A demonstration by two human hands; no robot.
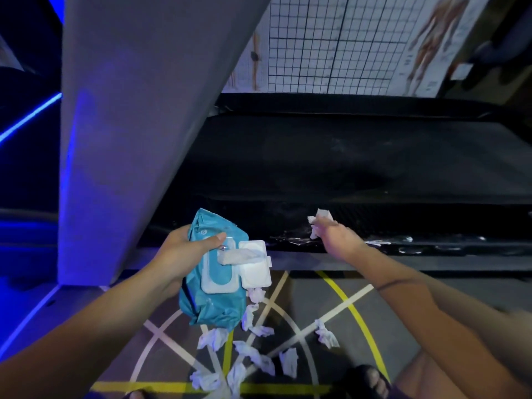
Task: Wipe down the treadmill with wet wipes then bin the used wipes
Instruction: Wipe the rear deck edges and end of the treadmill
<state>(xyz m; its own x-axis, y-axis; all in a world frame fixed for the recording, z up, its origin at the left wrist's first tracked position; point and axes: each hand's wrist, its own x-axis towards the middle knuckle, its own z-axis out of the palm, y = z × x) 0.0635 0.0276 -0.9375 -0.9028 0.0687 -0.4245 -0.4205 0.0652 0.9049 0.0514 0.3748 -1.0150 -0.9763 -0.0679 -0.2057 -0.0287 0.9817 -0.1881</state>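
The left hand (pixel 184 251) grips a teal wet-wipe pack (pixel 214 272), lid flipped open, one wipe poking out. The right hand (pixel 335 236) holds a crumpled wipe (pixel 318 221) against the near edge of the black treadmill (pixel 345 168). Used wipes (pixel 253 352) lie scattered on the lined floor (pixel 403 306) below.

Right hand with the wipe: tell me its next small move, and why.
Probably sweep the wipe rightward along the treadmill's side rail: the right hand holds it at that rail, and white smears show further right.
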